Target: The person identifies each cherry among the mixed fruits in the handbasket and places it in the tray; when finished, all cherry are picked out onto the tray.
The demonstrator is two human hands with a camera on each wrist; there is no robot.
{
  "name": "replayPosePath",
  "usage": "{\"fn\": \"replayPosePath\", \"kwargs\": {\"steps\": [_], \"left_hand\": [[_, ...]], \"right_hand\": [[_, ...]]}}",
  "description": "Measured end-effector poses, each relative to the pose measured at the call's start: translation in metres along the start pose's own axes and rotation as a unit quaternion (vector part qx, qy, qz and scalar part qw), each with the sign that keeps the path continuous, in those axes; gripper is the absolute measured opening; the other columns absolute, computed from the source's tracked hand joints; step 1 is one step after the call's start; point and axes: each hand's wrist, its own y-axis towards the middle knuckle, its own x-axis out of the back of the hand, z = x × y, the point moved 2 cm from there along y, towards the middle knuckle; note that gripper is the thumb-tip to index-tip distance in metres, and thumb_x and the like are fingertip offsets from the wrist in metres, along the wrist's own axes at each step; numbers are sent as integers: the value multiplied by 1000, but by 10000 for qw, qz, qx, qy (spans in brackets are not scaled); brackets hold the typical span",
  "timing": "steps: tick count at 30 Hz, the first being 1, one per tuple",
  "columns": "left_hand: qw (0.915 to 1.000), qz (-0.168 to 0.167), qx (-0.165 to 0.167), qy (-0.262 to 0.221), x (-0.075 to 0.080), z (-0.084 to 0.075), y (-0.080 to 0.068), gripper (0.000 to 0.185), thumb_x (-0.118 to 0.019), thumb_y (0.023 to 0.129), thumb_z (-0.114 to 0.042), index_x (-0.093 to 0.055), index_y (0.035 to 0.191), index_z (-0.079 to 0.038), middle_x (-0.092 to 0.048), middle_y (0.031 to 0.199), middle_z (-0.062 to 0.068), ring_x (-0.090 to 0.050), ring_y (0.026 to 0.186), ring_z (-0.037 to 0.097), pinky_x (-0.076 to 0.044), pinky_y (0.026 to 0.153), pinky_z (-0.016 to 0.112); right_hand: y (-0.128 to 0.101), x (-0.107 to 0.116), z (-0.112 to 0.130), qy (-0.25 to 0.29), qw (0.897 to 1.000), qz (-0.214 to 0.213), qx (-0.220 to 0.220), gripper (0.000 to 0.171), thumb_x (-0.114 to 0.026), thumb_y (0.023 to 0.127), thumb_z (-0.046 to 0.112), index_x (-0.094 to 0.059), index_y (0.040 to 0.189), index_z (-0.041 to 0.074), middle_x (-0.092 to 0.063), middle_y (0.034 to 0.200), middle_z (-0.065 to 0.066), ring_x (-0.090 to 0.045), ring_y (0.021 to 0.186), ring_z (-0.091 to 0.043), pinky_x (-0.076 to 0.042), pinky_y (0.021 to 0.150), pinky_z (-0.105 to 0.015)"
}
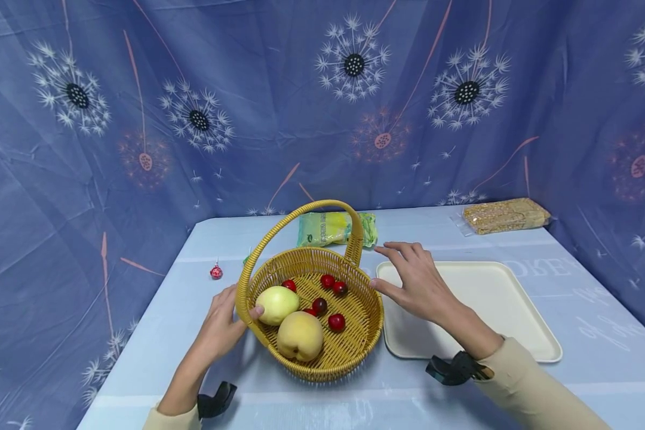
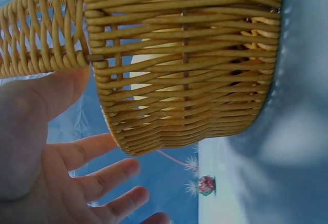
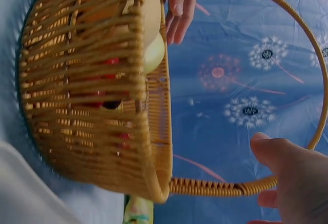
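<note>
A woven wicker basket (image 1: 373,313) with a tall arched handle (image 1: 295,212) stands on the table. Inside are a yellow peach (image 1: 300,336), a smooth pale yellow fruit (image 1: 278,305) and several dark red cherries (image 1: 336,322). My left hand (image 1: 223,325) is at the basket's left side, thumb over the rim by the handle's base. In the left wrist view, that hand's fingers (image 2: 105,180) are spread and fairly straight outside the weave. To the right of the basket, my right hand (image 1: 416,283) hovers over the tray's near-left part, thumb and fingers apart, holding nothing.
A cream rectangular tray (image 1: 494,310) lies right of the basket. Behind the basket is a green and yellow packet (image 1: 322,229). A clear bag of yellowish grains (image 1: 507,216) lies at the back right. Left of the basket sits a small red wrapped lollipop (image 1: 216,272).
</note>
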Motion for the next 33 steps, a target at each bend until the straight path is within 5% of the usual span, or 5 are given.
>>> {"fn": "replayPosePath", "kwargs": {"steps": [9, 18, 33], "left_hand": [[9989, 139, 121, -432, -3, 7, -5, 60, -67, 87, -30, -45, 139, -8, -46, 139, 19, -34, 131, 37, -30, 102, 65], [9951, 282, 267, -914, -4, 13, -8, 55, -68, 86, -29, -49, 135, -11, -46, 138, 16, -35, 131, 35, -32, 103, 62], [9747, 551, 859, -1987, -11, 16, -9, 62, -67, 87, -26, -38, 140, -10, -36, 147, 15, -28, 140, 37, -32, 109, 56]], "right_hand": [[7, -9, 16, 577, 9973, 150, 430, 53, -68, 83, 43, -58, 126, 13, -61, 118, -5, -51, 105, -22, -42, 90, -43], [11, -21, 27, 1109, 9897, 726, 531, 47, -69, 84, 37, -58, 125, 18, -60, 121, -1, -53, 111, -18, -48, 90, -43], [22, -43, 36, 1513, 9674, 1927, 632, 45, -68, 86, 33, -58, 125, 12, -61, 122, -3, -57, 113, -20, -48, 93, -42]]}}
